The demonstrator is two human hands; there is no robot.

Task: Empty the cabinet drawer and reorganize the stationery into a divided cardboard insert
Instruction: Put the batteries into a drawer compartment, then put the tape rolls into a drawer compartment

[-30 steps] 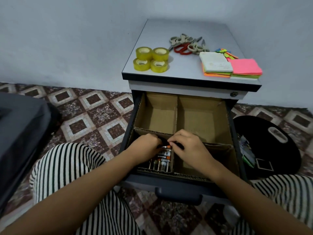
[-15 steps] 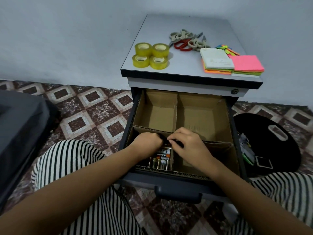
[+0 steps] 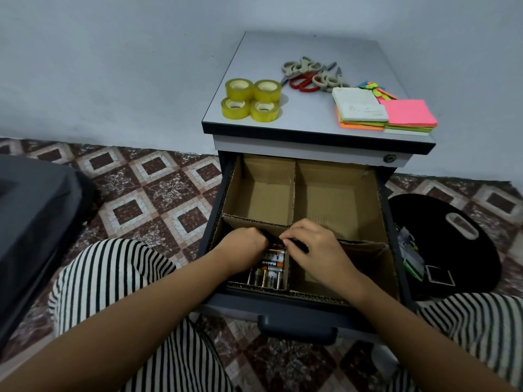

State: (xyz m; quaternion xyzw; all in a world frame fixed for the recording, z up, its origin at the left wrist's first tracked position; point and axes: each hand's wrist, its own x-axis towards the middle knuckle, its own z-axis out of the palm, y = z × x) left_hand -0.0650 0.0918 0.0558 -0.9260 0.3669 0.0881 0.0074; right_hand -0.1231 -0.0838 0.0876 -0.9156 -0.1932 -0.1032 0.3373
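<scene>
Left hand [image 3: 242,248] and right hand [image 3: 312,248], grip on dark object [image 3: 269,235] beside cardboard divider [image 3: 254,219] edge

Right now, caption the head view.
Left hand and right hand work over batteries in the cardboard insert's near-left compartment; tape rolls, scissors, sticky notes sit on the cabinet.

— What sort of place was it?
— I noted a home room: patterned tile floor [image 3: 158,193], plain wall [image 3: 113,66], small drawer cabinet [image 3: 311,128] against it, person [image 3: 141,321] sitting on the floor in striped clothing [image 3: 113,278].
</scene>
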